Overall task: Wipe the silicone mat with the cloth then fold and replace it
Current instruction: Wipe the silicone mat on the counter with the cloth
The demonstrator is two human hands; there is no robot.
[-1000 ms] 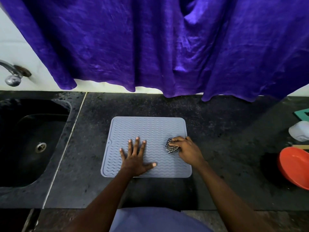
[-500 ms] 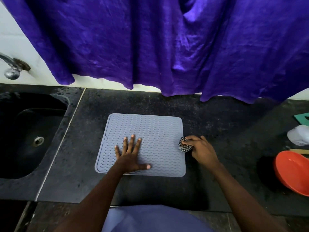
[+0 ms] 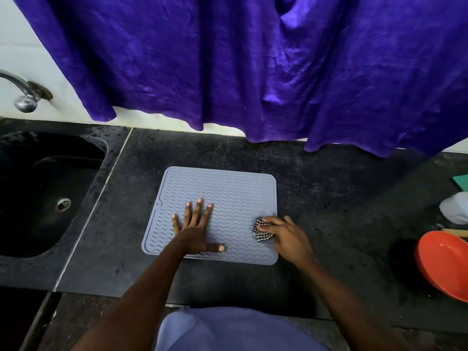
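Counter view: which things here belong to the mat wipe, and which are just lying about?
In the job: silicone mat, checked cloth, right hand gripping it, left hand flat on the mat.

Lying about: orange bowl, white container, sink, tap, purple curtain.

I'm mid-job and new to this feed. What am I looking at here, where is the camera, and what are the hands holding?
There is no machine: a person works bare-handed, and the single camera sits on their head, looking down. On the dark counter lies a grey silicone mat. The left hand presses flat on it, fingers spread. The right hand grips a bunched checkered cloth near the mat's right edge. A sink is at left, an orange bowl at right, and a purple curtain hangs behind.
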